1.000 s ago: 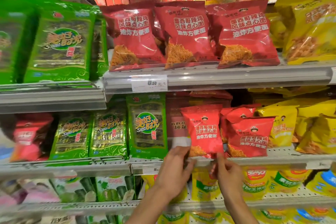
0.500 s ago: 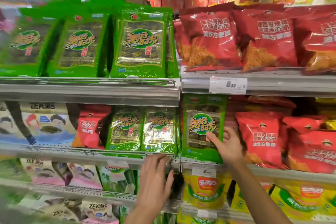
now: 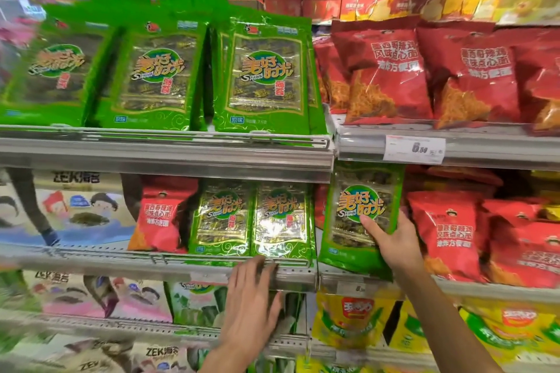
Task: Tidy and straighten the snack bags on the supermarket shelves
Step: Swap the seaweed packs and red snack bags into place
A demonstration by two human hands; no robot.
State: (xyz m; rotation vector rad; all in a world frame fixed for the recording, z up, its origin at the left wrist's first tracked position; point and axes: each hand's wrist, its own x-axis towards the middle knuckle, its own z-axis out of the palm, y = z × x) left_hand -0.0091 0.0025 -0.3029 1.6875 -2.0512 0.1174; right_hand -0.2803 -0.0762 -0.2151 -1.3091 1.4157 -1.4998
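Observation:
A green seaweed bag (image 3: 360,215) stands on the middle shelf, right of the shelf joint and beside red noodle bags (image 3: 445,236). My right hand (image 3: 391,244) grips its lower right edge, thumb on the front. Two more green seaweed bags (image 3: 251,218) stand left of the joint. Just below them my left hand (image 3: 253,300) hangs with fingers spread, fingertips at the shelf's front rail (image 3: 169,266), holding nothing. A lone red noodle bag (image 3: 160,215) leans left of the two green bags.
The upper shelf (image 3: 169,154) carries rows of green seaweed bags (image 3: 260,79) on the left and red noodle bags (image 3: 385,76) on the right. A price tag (image 3: 413,150) hangs on its rail. Yellow bags (image 3: 351,321) fill the shelf below.
The view has swung left. My right hand went from the small red bag to the green seaweed bag and now grips it. My left hand moved to the rail under the two green bags.

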